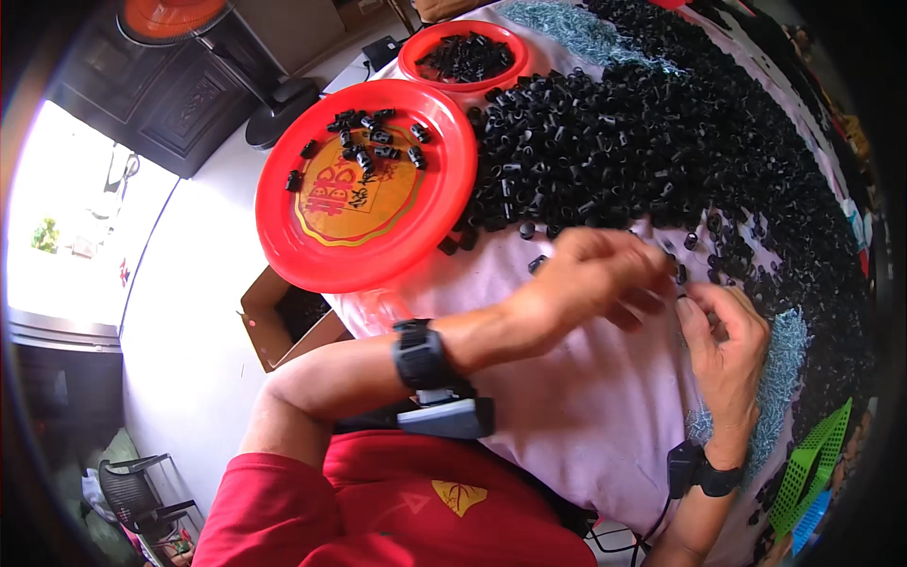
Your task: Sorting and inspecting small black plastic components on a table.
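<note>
While the pale pink cloth [567, 406] bears a heap of black plastic tube-like pieces [586, 151] and a round red plastic tray [283, 231], one small black piece [681, 274] sits pinched in the right hand's [727, 345] fingertips, seemingly being worked; steadiness seems called for. Whether the blurred left hand [590, 283] grips anything, I can't tell.

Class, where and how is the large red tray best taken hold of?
Probably grip the tray by its rim, from the left: that side seems to jut past the table, while heaped black parts crowd the right. Keep it level; it's loaded.
</note>
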Action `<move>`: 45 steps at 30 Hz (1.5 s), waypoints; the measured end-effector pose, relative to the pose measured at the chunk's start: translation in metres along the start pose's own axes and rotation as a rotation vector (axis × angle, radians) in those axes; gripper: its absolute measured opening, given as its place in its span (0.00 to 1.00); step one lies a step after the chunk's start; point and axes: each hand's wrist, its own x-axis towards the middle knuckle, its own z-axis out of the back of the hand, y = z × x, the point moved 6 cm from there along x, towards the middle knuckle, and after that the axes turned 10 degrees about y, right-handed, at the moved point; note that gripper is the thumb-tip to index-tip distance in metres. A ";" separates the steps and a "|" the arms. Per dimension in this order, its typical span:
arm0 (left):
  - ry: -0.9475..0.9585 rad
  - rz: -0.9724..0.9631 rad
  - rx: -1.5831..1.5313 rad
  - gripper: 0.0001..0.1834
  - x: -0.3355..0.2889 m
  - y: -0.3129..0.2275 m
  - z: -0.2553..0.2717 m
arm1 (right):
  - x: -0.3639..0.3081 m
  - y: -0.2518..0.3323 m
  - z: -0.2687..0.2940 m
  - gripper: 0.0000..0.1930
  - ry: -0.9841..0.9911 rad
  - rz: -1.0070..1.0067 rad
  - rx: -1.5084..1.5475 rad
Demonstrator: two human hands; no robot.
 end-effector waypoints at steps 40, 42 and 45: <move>0.092 0.141 0.288 0.15 0.021 0.004 -0.005 | 0.001 -0.016 0.009 0.07 0.003 -0.065 0.302; 0.099 0.160 0.117 0.15 0.025 0.013 -0.005 | 0.000 -0.018 0.008 0.07 -0.022 -0.068 0.355; 0.087 0.208 -0.120 0.15 0.027 0.017 -0.009 | -0.003 -0.017 0.006 0.07 -0.102 -0.011 0.386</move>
